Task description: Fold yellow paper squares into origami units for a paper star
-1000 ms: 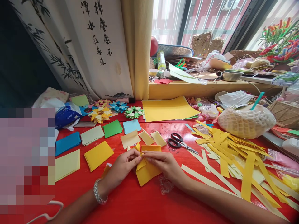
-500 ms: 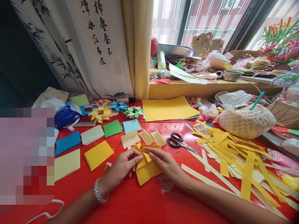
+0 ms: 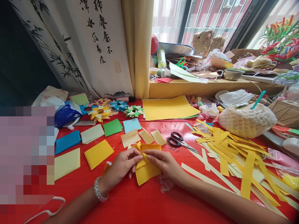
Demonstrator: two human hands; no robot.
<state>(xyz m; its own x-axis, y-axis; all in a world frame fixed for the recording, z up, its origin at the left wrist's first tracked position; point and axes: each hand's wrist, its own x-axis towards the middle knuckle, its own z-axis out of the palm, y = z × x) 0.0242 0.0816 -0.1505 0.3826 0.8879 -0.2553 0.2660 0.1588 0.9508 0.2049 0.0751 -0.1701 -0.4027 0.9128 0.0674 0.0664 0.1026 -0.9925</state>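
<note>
Over the red table, my left hand [image 3: 126,162] and my right hand [image 3: 166,162] meet at a small folded piece of yellow paper [image 3: 145,158]. The left thumb and fingers pinch its left side. On its right side, the right thumb and fingers press a pointed flap. Just below the fingertips lies a creased yellow paper sheet [image 3: 147,175]; part of it is covered by the hands. Cream paper slips [image 3: 130,138] rest just beyond the hands. Black-handled scissors [image 3: 181,142] lie to the right, blades apart from my hand.
Paper stacks in blue [image 3: 67,142], yellow [image 3: 99,154] and green [image 3: 112,127] sit at the left. Folded paper stars [image 3: 101,114] stand behind them, near large yellow sheets [image 3: 167,108]. Cut paper strips [image 3: 230,155] heap at the right, before a net-wrapped fruit [image 3: 246,120] with a straw.
The right thumb and fingers have pressed the pointed flap slightly, and it looks narrower now. Both hands stay in nearly the same place.
</note>
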